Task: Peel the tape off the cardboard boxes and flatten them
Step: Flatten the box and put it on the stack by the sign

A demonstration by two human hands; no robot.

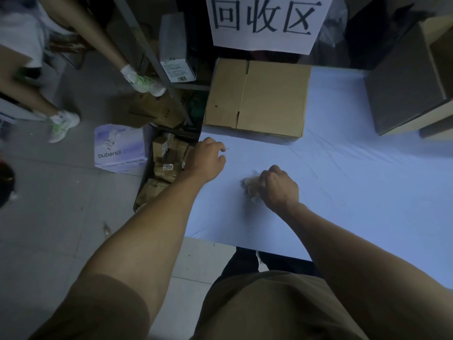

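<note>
Balling up peeled tape: right hand point(279, 186) has its fingers curled tight round a crumpled tape wad point(251, 186), held low over the counter point(343, 192), near its front edge. Can't tell if the wad touches the cloth.

Left hand point(208, 157) sits at the counter's left edge, fingers loosely curled, nothing in its grip. Looks like it's hovering or resting just short of the flattened boxes.

Status, as I read it:
- Flattened cardboard boxes point(257, 99) lie stacked at the counter's far left, under the recycling sign point(264, 20). No tape visible on the top face, so at least this one looks done.
- How many sheets are in that stack: can't tell, only the top one and a sliver of edge show.
- Tape wad not yet disposed of; that's the open item for the current box.

Left to do, probably:
- Bin point(161, 168) on the floor just left of the counter holds a pile of small cartons, still in box shape. Likely the remaining queue, though that's a guess.
- Dark box point(404, 82) at the counter's far right stands unflattened; unclear if it's part of the job.

Call it mid-task, with more boxes left than done.
</note>
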